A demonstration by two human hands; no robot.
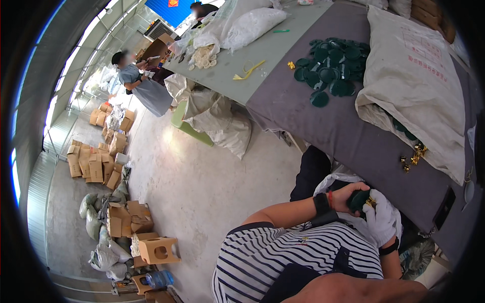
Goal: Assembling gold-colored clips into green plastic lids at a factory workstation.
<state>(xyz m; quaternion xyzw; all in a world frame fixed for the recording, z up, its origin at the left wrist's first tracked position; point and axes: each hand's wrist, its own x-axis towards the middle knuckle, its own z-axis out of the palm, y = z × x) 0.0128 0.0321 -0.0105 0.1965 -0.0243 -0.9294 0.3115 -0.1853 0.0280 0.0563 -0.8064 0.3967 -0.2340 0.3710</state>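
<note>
My bare left hand, with a red string and a black band at the wrist, is closed around dark green round pieces. Against it, my right hand in a white glove pinches a small shiny gold piece at the edge of the green ones. Both hands meet over a white bag in my lap. On the grey-purple cloth ahead lies a heap of dark green discs. Several gold pieces rest beside the mouth of a large white woven sack, which has more green discs inside.
A phone lies near the cloth's right edge. Farther left, the table holds yellow ties and plastic bags. A filled sack and cardboard boxes stand on the floor. Two other people are at the back.
</note>
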